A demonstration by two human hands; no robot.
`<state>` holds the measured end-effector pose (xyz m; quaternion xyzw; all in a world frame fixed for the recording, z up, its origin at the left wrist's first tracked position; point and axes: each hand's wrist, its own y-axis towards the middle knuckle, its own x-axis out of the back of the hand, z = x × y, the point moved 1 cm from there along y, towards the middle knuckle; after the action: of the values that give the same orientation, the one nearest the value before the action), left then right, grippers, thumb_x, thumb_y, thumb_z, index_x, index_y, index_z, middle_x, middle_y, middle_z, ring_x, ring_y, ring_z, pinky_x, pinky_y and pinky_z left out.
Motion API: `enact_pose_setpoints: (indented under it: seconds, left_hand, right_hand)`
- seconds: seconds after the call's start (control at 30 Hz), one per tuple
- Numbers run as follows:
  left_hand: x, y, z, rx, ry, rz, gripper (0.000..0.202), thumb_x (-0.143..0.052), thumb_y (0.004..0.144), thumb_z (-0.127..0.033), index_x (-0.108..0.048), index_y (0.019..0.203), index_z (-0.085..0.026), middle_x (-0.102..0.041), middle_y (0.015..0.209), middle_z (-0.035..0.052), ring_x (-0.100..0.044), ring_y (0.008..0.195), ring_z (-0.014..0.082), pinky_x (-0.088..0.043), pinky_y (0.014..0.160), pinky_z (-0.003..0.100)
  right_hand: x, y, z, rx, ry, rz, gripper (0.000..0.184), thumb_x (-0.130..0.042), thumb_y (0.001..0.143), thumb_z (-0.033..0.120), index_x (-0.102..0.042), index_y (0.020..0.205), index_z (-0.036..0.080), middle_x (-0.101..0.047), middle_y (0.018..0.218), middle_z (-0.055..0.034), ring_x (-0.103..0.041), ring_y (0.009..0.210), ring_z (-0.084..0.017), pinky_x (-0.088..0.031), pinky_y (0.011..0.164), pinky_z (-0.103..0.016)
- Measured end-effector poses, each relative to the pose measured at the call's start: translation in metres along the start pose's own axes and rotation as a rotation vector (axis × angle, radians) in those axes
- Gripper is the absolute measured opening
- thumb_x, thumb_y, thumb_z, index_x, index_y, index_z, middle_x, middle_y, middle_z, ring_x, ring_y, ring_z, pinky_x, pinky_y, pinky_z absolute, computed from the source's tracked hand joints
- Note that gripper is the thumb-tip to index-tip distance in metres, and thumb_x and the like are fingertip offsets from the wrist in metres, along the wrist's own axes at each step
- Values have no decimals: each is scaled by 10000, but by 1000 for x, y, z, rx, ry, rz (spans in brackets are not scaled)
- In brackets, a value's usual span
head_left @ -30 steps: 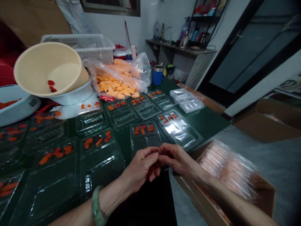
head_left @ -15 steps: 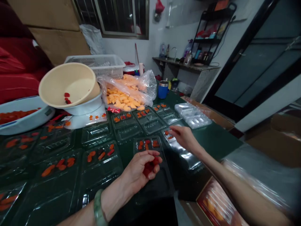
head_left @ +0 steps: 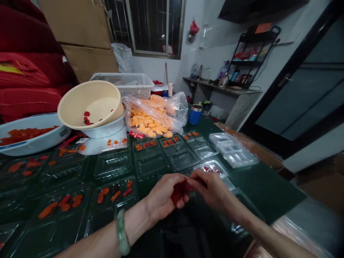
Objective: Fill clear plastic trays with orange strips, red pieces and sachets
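My left hand (head_left: pixel 163 197), with a green bangle (head_left: pixel 123 233) on its wrist, is curled palm up around small red pieces (head_left: pixel 176 197) partly hidden by the fingers. The fingertips of my right hand (head_left: pixel 215 190) are pinched together against the left fingertips; whatever is between them cannot be made out. Just beyond the right hand lies a clear plastic tray (head_left: pixel 228 182) with red pieces in its far compartments. To the left, another clear tray (head_left: pixel 107 211) has orange and red oblong pieces (head_left: pixel 115 195) along its far end.
Several more clear trays (head_left: pixel 150 165) cover the green table (head_left: pixel 268 182). Behind them are a cream basin (head_left: pixel 104 96), a pale blue basin (head_left: pixel 34 143) of orange-red pieces, an open bag of orange pieces (head_left: pixel 150 122), a blue mug (head_left: pixel 195 115) and stacked trays (head_left: pixel 233 150).
My right hand has come back from the tray at right to meet the left fingertips. My left hand stays curled around the red pieces. The view has tilted up slightly.
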<state>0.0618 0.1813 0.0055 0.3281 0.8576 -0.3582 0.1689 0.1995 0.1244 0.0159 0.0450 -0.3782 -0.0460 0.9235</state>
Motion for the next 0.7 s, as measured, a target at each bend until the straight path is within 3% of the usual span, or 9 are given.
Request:
enact_pose_setpoints:
  seconds: [0.1, 0.17, 0.23, 0.37, 0.53, 0.7]
  left_hand:
    - [5, 6, -9, 43, -47, -8, 138, -503, 733, -198, -594, 726, -94, -563, 635, 38, -493, 438, 77, -219, 349, 175]
    - [8, 6, -14, 57, -45, 2, 134, -510, 734, -201, -595, 737, -97, -554, 631, 32, -490, 438, 78, -206, 348, 172]
    - [12, 2, -18, 53, -26, 6, 138, -513, 739, -209, -595, 731, -99, -551, 629, 31, -480, 428, 78, -194, 342, 173]
    - [25, -6, -24, 33, -15, -60, 142, -520, 739, -220, -598, 722, -103, -553, 625, 30, -476, 416, 79, -200, 332, 169]
    - [44, -9, -23, 33, -51, -139, 136, -543, 726, -212, -611, 745, -95, -568, 642, 41, -493, 435, 86, -230, 332, 163]
    - [48, -16, -24, 27, -71, -208, 141, -536, 745, -205, -613, 747, -87, -568, 640, 45, -503, 442, 90, -233, 328, 157]
  right_hand:
    - [19, 46, -31, -88, 77, -190, 275, -469, 825, 372, -596, 694, 167, -556, 558, 13, -460, 474, -103, -343, 451, -214]
    - [32, 89, -62, -200, -32, -333, 306, -501, 801, 404, -595, 660, 150, -500, 508, 23, -423, 469, -98, -322, 445, -213]
    - [39, 132, -93, -317, -213, -348, 308, -491, 811, 394, -598, 665, 145, -548, 567, 5, -466, 529, -104, -345, 491, -210]
    - [33, 193, -134, -402, -315, -328, 205, -562, 761, 328, -638, 685, 153, -633, 712, -51, -550, 653, -142, -370, 566, -231]
    - [25, 212, -148, -431, -360, -267, 207, -600, 725, 359, -693, 724, 174, -670, 819, -92, -598, 772, -187, -394, 624, -252]
    - [51, 204, -158, -446, -385, -335, 271, -499, 801, 313, -692, 929, 172, -674, 929, -88, -601, 838, -180, -406, 682, -242]
